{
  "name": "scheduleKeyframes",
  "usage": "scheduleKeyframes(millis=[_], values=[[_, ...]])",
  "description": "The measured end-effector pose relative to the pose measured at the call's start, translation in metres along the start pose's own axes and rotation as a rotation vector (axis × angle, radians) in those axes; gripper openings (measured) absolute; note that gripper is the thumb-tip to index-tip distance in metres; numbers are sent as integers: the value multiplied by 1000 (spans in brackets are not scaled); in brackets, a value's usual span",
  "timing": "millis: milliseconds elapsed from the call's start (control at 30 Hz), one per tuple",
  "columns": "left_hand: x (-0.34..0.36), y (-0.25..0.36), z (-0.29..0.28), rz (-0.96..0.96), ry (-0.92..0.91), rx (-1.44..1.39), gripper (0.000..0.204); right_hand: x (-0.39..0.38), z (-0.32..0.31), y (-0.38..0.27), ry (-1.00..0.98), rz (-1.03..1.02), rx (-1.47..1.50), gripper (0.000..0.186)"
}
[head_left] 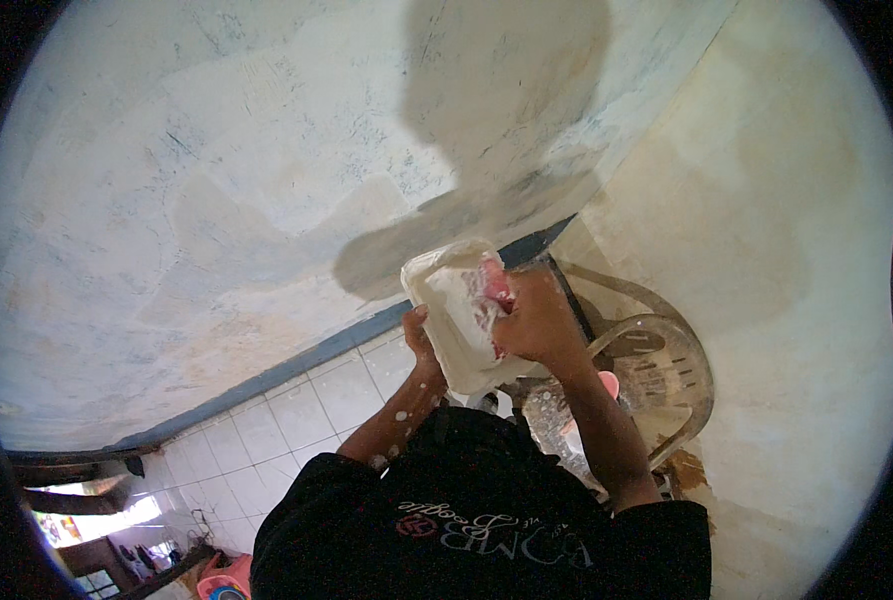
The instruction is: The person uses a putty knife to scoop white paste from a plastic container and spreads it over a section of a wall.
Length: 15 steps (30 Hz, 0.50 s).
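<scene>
My left hand (418,338) grips the near edge of a white flat tray (451,345) smeared with white paste and holds it up in front of the wall. My right hand (538,322) is closed on a small tool with a pinkish-red part (495,287), and the tool presses onto the paste on the tray. White splashes dot my left forearm (398,415). The tool's blade is mostly hidden by paste and my fingers.
A patchy plastered wall (216,200) carries a darker damp patch (446,235). A blue skirting strip (296,362) meets white floor tiles (296,415). A stained plastic chair (666,370) stands at the right against a cream wall (766,200), with a pink object (609,384) beside it.
</scene>
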<state>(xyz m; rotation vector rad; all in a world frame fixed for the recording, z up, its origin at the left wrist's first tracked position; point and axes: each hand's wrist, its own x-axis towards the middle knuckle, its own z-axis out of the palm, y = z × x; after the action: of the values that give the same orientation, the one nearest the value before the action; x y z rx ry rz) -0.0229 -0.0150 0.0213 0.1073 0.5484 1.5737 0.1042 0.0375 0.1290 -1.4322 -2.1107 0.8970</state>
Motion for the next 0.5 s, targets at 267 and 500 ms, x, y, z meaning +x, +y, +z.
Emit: scheduleKeyframes(millis=[267, 500], values=[[8, -11, -35, -6, -89, -216, 76, 5, 2, 7, 73, -96, 9, 16], [-2, -1, -1, 4, -12, -17, 83, 2, 5, -6, -22, -62, -54, 23]])
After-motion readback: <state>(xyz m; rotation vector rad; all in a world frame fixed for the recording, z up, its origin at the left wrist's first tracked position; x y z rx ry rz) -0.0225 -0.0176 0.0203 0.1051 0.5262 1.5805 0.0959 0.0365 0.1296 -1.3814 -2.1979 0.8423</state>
